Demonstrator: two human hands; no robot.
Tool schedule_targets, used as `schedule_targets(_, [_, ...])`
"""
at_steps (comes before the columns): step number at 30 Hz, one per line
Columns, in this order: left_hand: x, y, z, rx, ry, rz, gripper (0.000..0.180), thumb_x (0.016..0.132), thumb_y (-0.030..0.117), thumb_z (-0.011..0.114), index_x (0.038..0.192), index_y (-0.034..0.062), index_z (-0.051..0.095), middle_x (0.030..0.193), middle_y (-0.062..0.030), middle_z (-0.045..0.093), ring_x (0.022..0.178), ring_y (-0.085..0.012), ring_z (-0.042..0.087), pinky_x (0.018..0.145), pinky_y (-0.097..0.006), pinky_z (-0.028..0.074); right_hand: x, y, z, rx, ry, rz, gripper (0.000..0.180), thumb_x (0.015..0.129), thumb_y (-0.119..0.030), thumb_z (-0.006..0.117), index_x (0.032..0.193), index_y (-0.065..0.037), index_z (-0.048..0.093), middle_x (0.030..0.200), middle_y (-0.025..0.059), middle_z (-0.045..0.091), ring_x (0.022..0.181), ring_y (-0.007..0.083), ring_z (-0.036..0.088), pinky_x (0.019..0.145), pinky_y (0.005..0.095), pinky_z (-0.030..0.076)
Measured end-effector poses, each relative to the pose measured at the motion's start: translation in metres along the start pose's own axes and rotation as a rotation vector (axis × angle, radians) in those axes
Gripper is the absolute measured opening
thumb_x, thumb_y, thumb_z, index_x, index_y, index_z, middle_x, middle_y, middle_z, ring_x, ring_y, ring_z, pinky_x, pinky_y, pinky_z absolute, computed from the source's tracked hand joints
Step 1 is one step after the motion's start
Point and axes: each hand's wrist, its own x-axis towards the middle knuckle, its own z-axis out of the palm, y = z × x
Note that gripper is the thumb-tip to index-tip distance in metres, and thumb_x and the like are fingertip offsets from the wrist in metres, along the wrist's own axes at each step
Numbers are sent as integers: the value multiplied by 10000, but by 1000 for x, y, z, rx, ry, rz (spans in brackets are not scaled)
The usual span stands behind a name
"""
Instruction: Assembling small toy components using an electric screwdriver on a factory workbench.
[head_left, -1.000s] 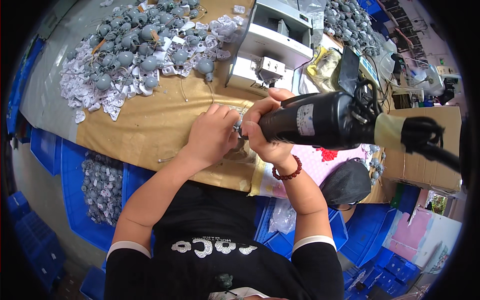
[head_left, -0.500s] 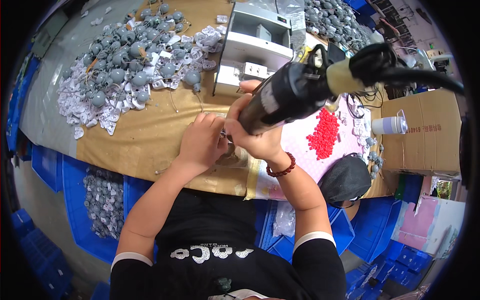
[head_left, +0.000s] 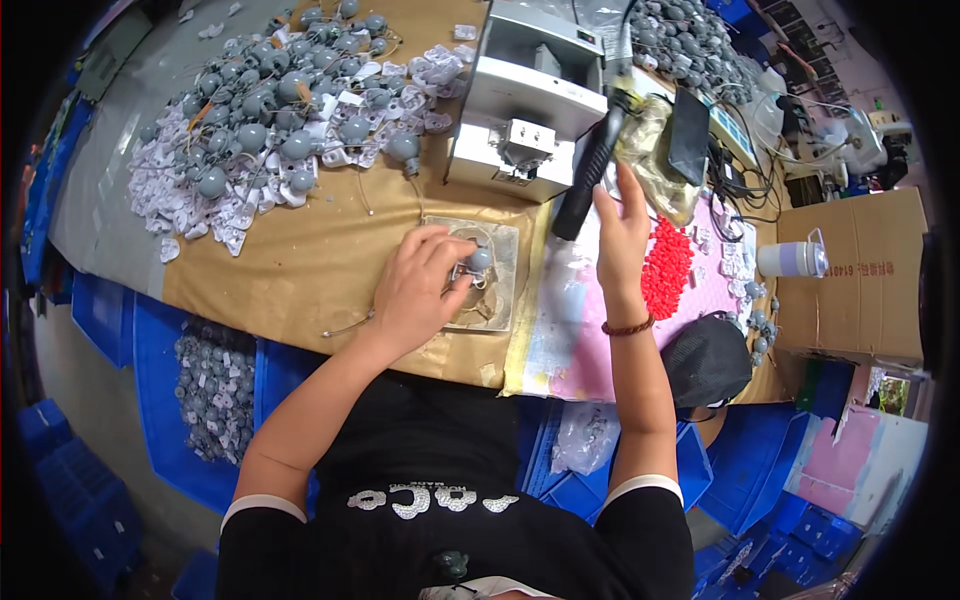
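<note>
the black power screwdriver had been swung away since half a second before: earlier it was gripped across the work by the right hand, now it hung upright beside the grey metal fixture box, and the right hand was seen open, fingers spread, just touching or letting go of its lower end. judged as one fastening finished and the tool released. the left hand was kept down on the small square work pad on the counter, fingers curled shut on a small grey round part with a wire clip. left forearm was angled in from the lower left, right forearm raised nearly straight up. a heap of grey round parts lay at upper left, red small pieces just right of the right wrist.
</note>
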Motion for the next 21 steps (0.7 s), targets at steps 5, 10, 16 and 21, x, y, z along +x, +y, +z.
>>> schedule_targets(5, [-4,-1,4,9,32,18,380,761,25,749,1109,48,598,1103,-115,662,1165,-356,570,976,-445,468,-50,-29,37,-225,-468,-235,256,880,-101,746,1116,-18,692,1009,80,641,782,148,614,683,264,507])
schedule_targets(10, [-2,2,4,13,33,38,333,790,56,715,1104,69,605,1071,-116,630,1135,-321,575,933,-444,468,-55,-19,49,-70,-515,100,167,949,-88,684,1073,23,695,872,33,680,756,79,603,679,226,501])
schedule_targets(16, [-1,4,-3,-58,11,1,304,826,28,686,1114,50,591,1080,-128,609,1023,-340,616,843,-433,512,-44,-35,58,127,-377,156,151,961,-86,675,1047,35,703,868,31,683,725,62,577,653,218,489])
schedule_targets(21, [-11,5,-50,-188,-174,-93,336,856,-11,659,1182,43,598,1090,-151,593,972,-333,628,809,-396,528,-39,-38,46,219,-685,264,173,939,-73,702,1071,39,699,936,61,707,773,86,628,686,236,520])
